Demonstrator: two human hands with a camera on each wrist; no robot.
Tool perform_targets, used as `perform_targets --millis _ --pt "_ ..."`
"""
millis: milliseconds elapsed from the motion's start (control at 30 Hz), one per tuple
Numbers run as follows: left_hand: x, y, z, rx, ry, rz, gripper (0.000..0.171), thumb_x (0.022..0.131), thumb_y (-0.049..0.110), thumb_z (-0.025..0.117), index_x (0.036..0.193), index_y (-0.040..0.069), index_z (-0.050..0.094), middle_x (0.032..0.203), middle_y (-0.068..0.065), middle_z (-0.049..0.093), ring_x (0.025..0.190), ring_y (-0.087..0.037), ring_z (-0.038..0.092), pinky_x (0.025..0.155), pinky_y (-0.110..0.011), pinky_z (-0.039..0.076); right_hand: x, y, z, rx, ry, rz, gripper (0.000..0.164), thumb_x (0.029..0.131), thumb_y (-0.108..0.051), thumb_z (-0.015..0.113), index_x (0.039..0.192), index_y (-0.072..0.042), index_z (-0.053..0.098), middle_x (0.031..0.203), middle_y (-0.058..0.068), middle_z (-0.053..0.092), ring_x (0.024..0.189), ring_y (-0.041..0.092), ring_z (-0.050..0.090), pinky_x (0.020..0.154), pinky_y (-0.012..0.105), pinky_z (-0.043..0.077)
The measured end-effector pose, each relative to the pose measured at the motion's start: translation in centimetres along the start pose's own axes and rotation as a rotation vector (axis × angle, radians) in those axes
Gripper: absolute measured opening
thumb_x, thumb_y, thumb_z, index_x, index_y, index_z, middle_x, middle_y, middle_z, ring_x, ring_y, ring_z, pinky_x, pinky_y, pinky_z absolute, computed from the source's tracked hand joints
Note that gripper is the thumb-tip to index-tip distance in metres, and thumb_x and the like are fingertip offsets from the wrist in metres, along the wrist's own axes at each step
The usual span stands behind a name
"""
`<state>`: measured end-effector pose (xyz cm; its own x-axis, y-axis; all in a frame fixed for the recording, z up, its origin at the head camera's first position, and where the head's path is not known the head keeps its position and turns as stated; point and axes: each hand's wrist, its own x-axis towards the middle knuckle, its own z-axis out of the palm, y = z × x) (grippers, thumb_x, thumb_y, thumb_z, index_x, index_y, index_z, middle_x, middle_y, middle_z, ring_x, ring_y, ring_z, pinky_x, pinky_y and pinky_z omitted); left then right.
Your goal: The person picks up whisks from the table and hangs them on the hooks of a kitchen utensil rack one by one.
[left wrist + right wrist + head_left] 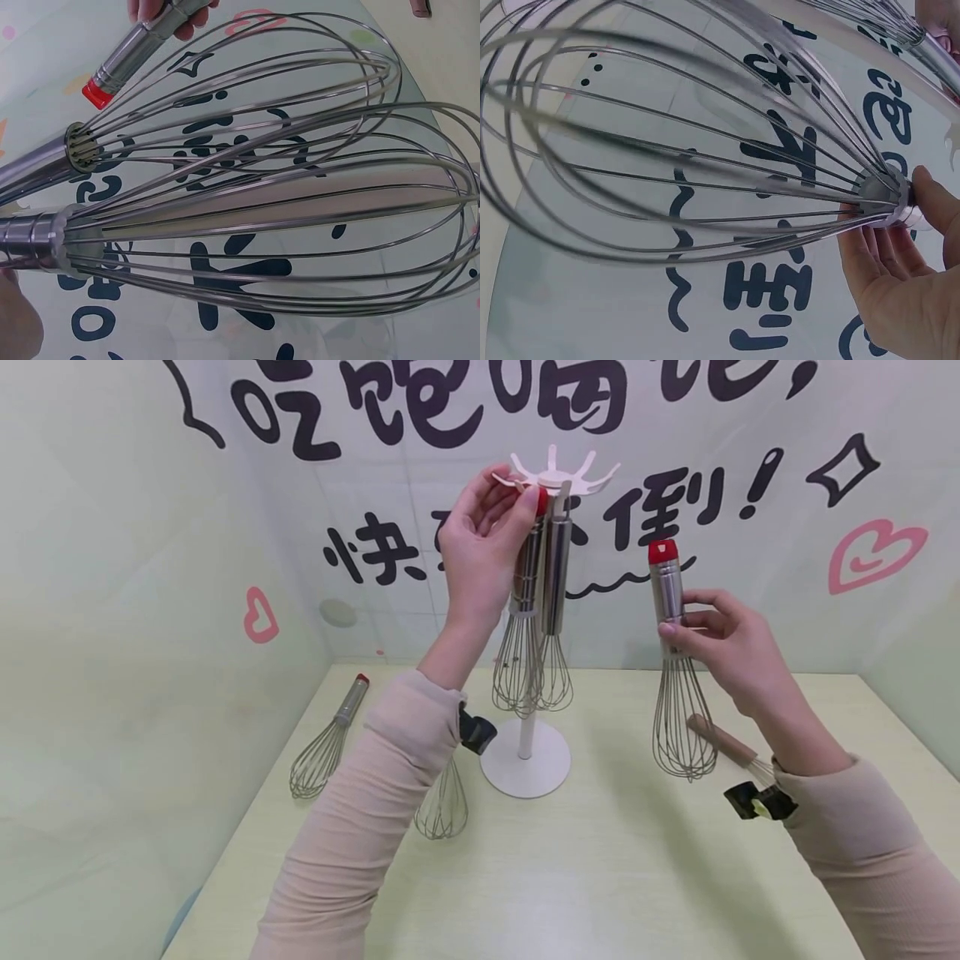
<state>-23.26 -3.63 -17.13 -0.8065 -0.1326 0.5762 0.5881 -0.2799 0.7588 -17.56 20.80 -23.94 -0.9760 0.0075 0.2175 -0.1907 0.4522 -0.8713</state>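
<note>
My left hand point(483, 539) is up at the white rack point(553, 480), pinching the red-capped top of a steel whisk point(528, 564) beside a hook. That whisk hangs wires down, and in the left wrist view its collar point(37, 240) shows near the thumb. Just right of it another steel whisk point(555, 577) hangs from the rack. Off to the right, my right hand point(731, 639) grips a third red-capped whisk point(667, 589) by the lower handle, upright with the wires downward above the table. In the right wrist view, thumb and fingers hold its collar point(889, 201).
The rack stands on a round white base point(525, 781) on the pale table point(600, 877). A red-tipped whisk point(330, 743) lies at the left, and another whisk point(442, 806) is partly behind my left sleeve. A brown-handled whisk point(723, 742) lies beneath my right arm. A printed backdrop point(795, 435) stands behind.
</note>
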Motion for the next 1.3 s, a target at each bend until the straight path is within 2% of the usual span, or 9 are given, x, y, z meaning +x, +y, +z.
perform_targets --millis 333,533,800,1300 --pt "0.0 0.0 0.0 0.008 0.005 -0.009 0.041 0.085 0.003 0.067 0.123 -0.004 0.055 0.115 -0.014 0.062 0.102 -0.016 0.062 0.096 -0.021 0.053 -0.3 -2.1 0.5 0.014 0.064 -0.021 0.045 0.092 -0.030 0.063 0.132 -0.016 0.049 0.095 -0.024 0.062 0.088 -0.004 0.062 0.078 0.009 0.050" --pt "0.0 0.0 0.0 0.020 0.007 -0.016 0.041 0.085 0.004 0.068 0.124 -0.004 0.055 0.116 -0.015 0.062 0.104 -0.018 0.062 0.097 -0.021 0.053 -0.4 -3.4 0.7 0.032 0.086 -0.030 0.042 0.091 -0.033 0.063 0.129 -0.021 0.050 0.098 -0.019 0.062 0.091 -0.001 0.062 0.080 0.015 0.049" --pt "0.0 0.1 0.0 0.017 0.007 -0.013 0.040 0.085 0.004 0.068 0.123 -0.004 0.055 0.114 -0.013 0.062 0.103 -0.017 0.062 0.097 -0.020 0.053 -0.4 -4.8 1.1 0.080 0.121 -0.071 0.035 0.088 -0.026 0.068 0.120 -0.023 0.054 0.099 -0.016 0.063 0.090 0.000 0.064 0.077 0.013 0.051" --pt "0.1 -0.3 0.1 -0.007 0.012 0.014 0.039 0.085 0.002 0.067 0.121 -0.006 0.056 0.111 -0.015 0.062 0.100 -0.016 0.062 0.096 -0.021 0.053 0.1 -6.7 1.9 0.097 0.166 -0.162 0.036 0.085 -0.021 0.071 0.118 -0.018 0.057 0.098 -0.012 0.064 0.087 0.006 0.063 0.073 0.011 0.053"
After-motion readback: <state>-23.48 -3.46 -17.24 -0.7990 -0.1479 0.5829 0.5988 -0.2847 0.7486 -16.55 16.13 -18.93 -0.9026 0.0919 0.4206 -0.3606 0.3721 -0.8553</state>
